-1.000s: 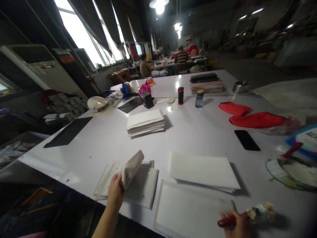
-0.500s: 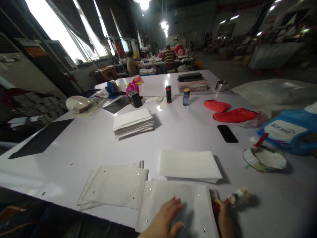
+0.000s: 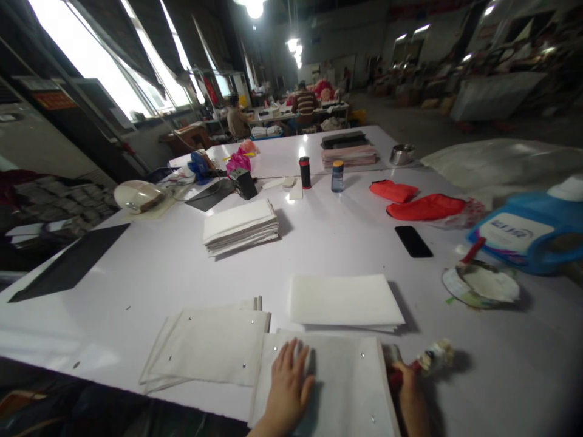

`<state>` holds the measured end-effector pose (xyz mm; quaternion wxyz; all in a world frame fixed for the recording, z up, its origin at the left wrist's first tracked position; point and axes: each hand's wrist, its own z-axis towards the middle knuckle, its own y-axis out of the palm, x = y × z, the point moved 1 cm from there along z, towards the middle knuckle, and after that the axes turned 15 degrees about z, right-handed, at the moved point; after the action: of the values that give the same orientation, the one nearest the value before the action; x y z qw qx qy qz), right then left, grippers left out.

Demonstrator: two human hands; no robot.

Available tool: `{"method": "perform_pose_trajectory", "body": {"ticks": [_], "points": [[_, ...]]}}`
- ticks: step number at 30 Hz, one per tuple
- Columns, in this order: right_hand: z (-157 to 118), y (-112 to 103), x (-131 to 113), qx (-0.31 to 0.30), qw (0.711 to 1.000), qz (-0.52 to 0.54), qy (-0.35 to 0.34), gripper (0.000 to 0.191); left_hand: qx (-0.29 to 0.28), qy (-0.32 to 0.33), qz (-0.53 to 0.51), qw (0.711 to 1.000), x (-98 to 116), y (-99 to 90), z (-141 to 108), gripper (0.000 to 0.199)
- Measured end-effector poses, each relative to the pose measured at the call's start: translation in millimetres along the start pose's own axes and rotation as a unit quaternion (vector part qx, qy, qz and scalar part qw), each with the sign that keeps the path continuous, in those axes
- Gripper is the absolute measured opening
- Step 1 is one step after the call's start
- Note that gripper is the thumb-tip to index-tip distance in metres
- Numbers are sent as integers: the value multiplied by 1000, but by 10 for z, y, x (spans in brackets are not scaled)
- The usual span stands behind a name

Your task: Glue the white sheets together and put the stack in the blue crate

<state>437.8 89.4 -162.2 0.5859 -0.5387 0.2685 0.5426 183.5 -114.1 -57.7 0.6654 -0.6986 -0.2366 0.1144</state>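
Note:
My left hand [image 3: 289, 382] rests with spread fingers on a flat off-white fabric piece [image 3: 341, 376] that has small shiny studs near its corners. At that piece's right edge, my right hand [image 3: 407, 388] is wrapped round a brush [image 3: 430, 359] with a red handle and cream-coated bristles. Left of the fabric piece lies a loose pile of similar studded pieces [image 3: 212, 346]. A stack of plain white sheets [image 3: 344, 300] sits just beyond my hands.
Farther back is a thicker white stack [image 3: 241, 227]. On the right are a phone [image 3: 413, 241], a bowl of white paste [image 3: 487, 285], a blue jug [image 3: 523, 233] and red cloth pieces [image 3: 426, 207]. Two bottles stand mid-table; people sit at a distant table.
My left hand has moved left and slightly away from me across the fabric piece, its fingers now pointing forward. My right hand keeps hold of the brush. The view has shifted slightly.

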Motion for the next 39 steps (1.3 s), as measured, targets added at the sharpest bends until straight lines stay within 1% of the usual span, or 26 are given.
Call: {"method": "perform_pose_trajectory", "body": {"ticks": [1, 2, 3, 4, 5, 7, 10, 12, 15, 18, 22, 26, 29, 33, 34, 36, 38, 39], "points": [[1, -4, 18, -3, 1000, 21, 16, 31, 41, -79, 7, 996, -134, 20, -31, 49], [-1, -7, 35, -7, 998, 41, 39, 32, 65, -151, 10, 986, -279, 33, -70, 46], [-5, -10, 50, -12, 996, 59, 67, 33, 70, -207, 5, 976, -424, 39, -112, 45], [-10, -12, 57, -16, 993, 71, 95, 35, 60, -246, -8, 967, -560, 38, -153, 43], [-14, -14, 56, -19, 990, 77, 117, 37, 38, -270, -28, 962, -678, 32, -189, 42], [-14, -20, 18, -21, 987, 79, 141, 38, -14, -289, -72, 954, -841, 11, -236, 36], [12, -45, -117, -16, 989, 80, 124, 37, -77, -318, -110, 939, -924, -22, -236, 28], [34, -77, -231, -13, 992, 79, 97, 39, -96, -336, -122, 929, -927, -38, -204, 24], [43, -144, -390, -14, 996, 66, 53, 38, -94, -345, -139, 923, -938, -64, -160, 17], [25, -196, -507, -24, 998, 58, 29, 33, -89, -339, -149, 925, -973, -95, -150, 12], [20, -198, -625, -38, 996, 73, 20, 32, -70, -330, -172, 925, -995, -132, -162, 17], [34, -179, -743, -29, 995, 94, -2, 31, -33, -322, -231, 917, -992, -183, -168, 25], [37, -210, -868, -17, 995, 91, -31, 32, -20, -307, -304, 902, -1025, -270, -195, 37], [64, -360, -1043, 17, 993, 90, -69, 34, -36, -312, -397, 863, -1091, -420, -253, 51], [76, -409, -1058, 25, 993, 90, -75, 34, -42, -311, -410, 857, -1088, -449, -255, 53], [99, -500, -1025, 34, 993, 85, -75, 34, -59, -301, -423, 853, -1036, -474, -233, 54], [116, -560, -921, 41, 994, 79, -63, 35, -80, -284, -420, 859, -930, -444, -180, 54], [121, -575, -856, 38, 995, 76, -51, 35, -82, -274, -410, 866, -868, -408, -147, 52]]}}
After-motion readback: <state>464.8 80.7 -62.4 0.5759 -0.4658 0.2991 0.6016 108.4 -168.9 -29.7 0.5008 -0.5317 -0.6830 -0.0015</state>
